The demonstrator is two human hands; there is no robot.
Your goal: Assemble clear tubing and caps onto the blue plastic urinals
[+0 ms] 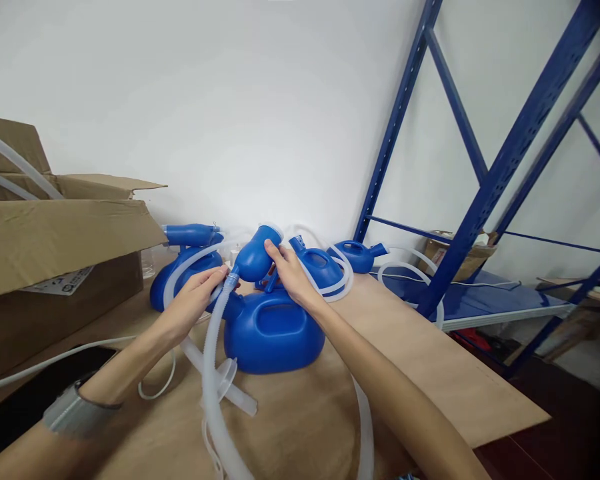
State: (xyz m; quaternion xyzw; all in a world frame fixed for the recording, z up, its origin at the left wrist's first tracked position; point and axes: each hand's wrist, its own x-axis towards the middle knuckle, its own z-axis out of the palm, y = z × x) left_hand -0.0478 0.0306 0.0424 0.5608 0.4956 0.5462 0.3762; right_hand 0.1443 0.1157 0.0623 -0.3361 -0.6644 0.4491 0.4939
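My right hand (pixel 291 270) is closed round the wide end of a blue funnel-shaped urinal head (pixel 254 257), thumb on top. From its narrow neck a translucent corrugated tube (pixel 213 347) hangs down toward me. My left hand (pixel 203 293) has its fingers closed at the joint of neck and tube; the fingertips are partly hidden there. Just below stands a blue urinal bottle (pixel 275 343) with a moulded handle, upright on the table. A clear round cap (pixel 227 379) and a tube end (pixel 243 400) lie in front of it, behind the hanging tube.
More blue bottles (pixel 321 268) with coiled tubes stand along the wall, another (pixel 357 255) farther right. At left is an open cardboard box (pixel 65 233) with tubes. A white cable (pixel 55 363) crosses the wooden table (pixel 430 373). Blue shelving (pixel 485 187) rises at right.
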